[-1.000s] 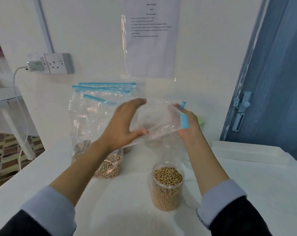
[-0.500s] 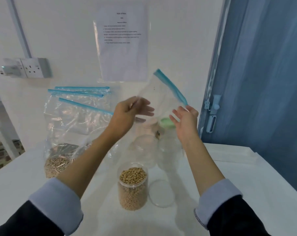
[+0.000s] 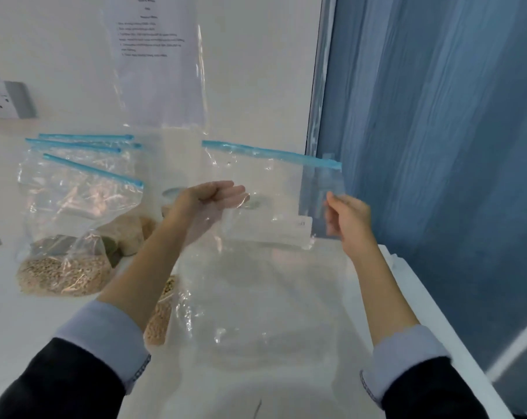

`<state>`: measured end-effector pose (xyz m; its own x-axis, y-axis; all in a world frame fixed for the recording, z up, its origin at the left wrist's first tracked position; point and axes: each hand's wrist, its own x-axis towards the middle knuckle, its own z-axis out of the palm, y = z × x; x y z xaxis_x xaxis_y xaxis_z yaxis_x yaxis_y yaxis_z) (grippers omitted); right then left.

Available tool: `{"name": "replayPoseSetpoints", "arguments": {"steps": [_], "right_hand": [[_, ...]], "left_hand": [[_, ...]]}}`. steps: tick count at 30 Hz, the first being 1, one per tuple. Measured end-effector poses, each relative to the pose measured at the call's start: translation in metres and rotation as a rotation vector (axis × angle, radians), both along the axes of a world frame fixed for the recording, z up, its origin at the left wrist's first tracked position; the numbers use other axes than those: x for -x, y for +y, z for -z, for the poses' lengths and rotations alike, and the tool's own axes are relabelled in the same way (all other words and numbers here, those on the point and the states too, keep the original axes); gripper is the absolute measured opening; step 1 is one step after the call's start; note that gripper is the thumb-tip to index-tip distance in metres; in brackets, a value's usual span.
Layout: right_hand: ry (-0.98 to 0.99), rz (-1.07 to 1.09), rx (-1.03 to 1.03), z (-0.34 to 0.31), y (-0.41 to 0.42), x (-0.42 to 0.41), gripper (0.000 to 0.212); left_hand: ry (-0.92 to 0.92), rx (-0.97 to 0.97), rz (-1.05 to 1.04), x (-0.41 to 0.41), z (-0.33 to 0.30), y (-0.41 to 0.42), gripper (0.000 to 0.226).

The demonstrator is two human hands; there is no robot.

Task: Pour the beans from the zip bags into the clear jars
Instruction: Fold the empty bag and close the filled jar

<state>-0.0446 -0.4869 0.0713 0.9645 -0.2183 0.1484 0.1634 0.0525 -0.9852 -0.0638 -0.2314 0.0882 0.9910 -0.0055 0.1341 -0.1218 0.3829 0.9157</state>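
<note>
The person holds one empty clear zip bag with a blue zipper strip (image 3: 271, 213) spread out flat above the white table (image 3: 44, 322), between the two hands. The blue strip runs along the bag's upper edge, slightly tilted, lower toward the right. The bag hangs as a sheet in front of the forearms and covers most of the table's middle.

The left hand (image 3: 209, 196) is at the bag's left side, below the zipper strip. Its fingers are curled and it grips the plastic at that side; the exact contact is blurred by the film. The right hand (image 3: 347, 217) is at the bag's right edge, below the strip's right end. Its thumb and fingers pinch the plastic edge. The bag thus lies between the hands, with the larger part hanging below them.

A clear jar filled with tan beans (image 3: 161, 313) stands on the table under the left forearm, partly hidden by the arm and by the bag.

Toward the table's far left edge stand several clear zip bags with blue strips (image 3: 78, 189), leaning against the wall. One holds tan beans (image 3: 63, 275) in its bottom. Other bags or jars behind it hold pale contents; their type cannot be determined.

A printed paper sheet in a clear sleeve (image 3: 156, 55) hangs on the white wall. A white wall socket (image 3: 2, 99) is at the left. A blue door (image 3: 437, 146) stands to the right of the table.
</note>
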Motion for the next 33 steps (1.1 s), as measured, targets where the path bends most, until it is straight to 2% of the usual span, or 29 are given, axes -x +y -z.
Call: {"name": "replayPoseSetpoints", "arguments": {"steps": [5, 7, 9, 11, 12, 13, 15, 16, 18, 19, 21, 23, 26, 29, 31, 33], "right_hand": [[0.135, 0.048, 0.374, 0.046, -0.051, 0.009, 0.03], [0.265, 0.081, 0.48, 0.076, -0.068, 0.013, 0.028], [0.394, 0.12, 0.585, 0.11, -0.082, 0.017, 0.03], [0.499, 0.143, 0.68, 0.14, -0.094, 0.024, 0.032], [0.553, 0.155, 0.733, 0.152, -0.098, 0.027, 0.03], [0.601, 0.174, 0.781, 0.161, -0.101, 0.03, 0.027], [0.643, 0.265, 0.868, 0.173, -0.1, 0.033, 0.026], [0.62, 0.336, 0.925, 0.174, -0.097, 0.033, 0.033], [0.451, 0.415, 1.092, 0.174, -0.089, 0.029, 0.039], [0.352, 0.372, 1.162, 0.175, -0.084, 0.025, 0.041], [0.237, 0.15, 1.266, 0.183, -0.075, 0.017, 0.048], [0.25, -0.055, 1.347, 0.197, -0.068, 0.012, 0.053], [0.343, -0.168, 1.434, 0.212, -0.068, 0.003, 0.058], [0.313, -0.09, 1.468, 0.207, -0.072, -0.013, 0.052], [0.159, 0.078, 1.45, 0.197, -0.07, -0.029, 0.035], [0.003, 0.151, 1.373, 0.186, -0.063, -0.048, 0.025]], "left_hand": [[0.12, -0.196, -0.039, 0.006, 0.063, -0.038, 0.014], [0.234, -0.316, -0.13, 0.006, 0.094, -0.054, 0.02], [0.307, -0.589, -0.237, 0.004, 0.125, -0.071, 0.046], [0.28, -1.078, -0.283, 0.004, 0.153, -0.089, 0.072], [0.253, -1.297, -0.298, 0.007, 0.164, -0.099, 0.078], [0.231, -1.448, -0.304, 0.011, 0.171, -0.109, 0.078], [0.172, -1.596, -0.252, 0.014, 0.186, -0.127, 0.067], [0.148, -1.65, -0.2, 0.014, 0.194, -0.134, 0.061], [0.12, -1.737, -0.094, 0.013, 0.211, -0.143, 0.056], [0.118, -1.756, -0.056, 0.011, 0.217, -0.146, 0.055], [0.12, -1.756, -0.034, 0.007, 0.226, -0.147, 0.054], [0.121, -1.761, -0.034, 0.001, 0.229, -0.148, 0.054], [0.139, -1.792, -0.012, -0.006, 0.23, -0.145, 0.055], [0.13, -1.815, -0.01, -0.014, 0.228, -0.145, 0.056], [0.114, -1.839, -0.015, -0.022, 0.225, -0.145, 0.055], [0.123, -1.87, -0.004, -0.03, 0.222, -0.144, 0.055]]}}
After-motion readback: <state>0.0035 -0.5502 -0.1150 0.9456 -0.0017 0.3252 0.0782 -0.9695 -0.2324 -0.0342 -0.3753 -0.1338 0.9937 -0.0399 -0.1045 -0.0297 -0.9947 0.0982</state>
